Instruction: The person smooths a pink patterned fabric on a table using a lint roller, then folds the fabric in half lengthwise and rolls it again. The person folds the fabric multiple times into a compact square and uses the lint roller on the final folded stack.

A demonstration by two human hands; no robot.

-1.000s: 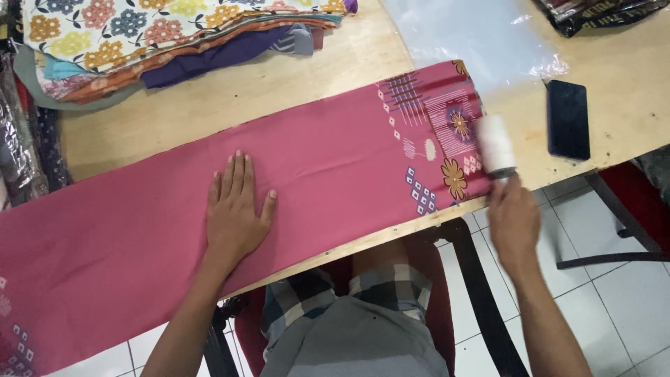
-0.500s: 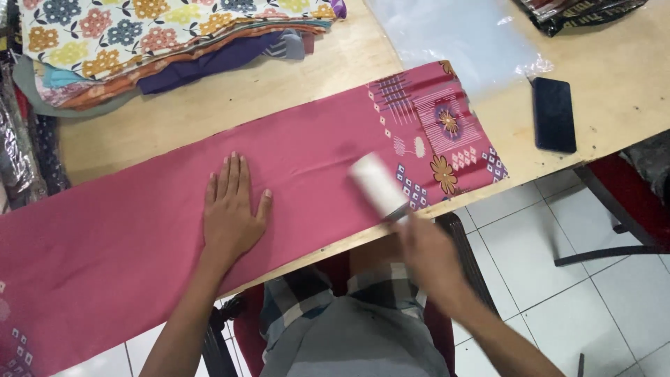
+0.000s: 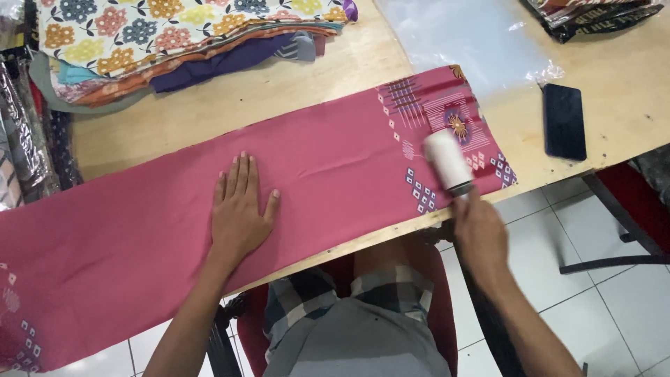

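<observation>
On pink cloth (image 3: 139, 258), left hand (image 3: 241, 213) flat, open; right hand (image 3: 480, 234) grips lint roller (image 3: 448, 160), handle hidden.

cloth (image 3: 321, 174) across table (image 3: 279, 98) — phone (image 3: 564, 120) right, fabric stack (image 3: 174, 35) behind

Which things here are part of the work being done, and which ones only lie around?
In use:
- pink cloth, spread on the table
- left hand, flat on the cloth
- right hand, holding the white lint roller on the patterned end

Lying about:
- black phone
- clear plastic bag
- stack of folded flowered fabrics
- wrapped dark fabrics at the top right
</observation>
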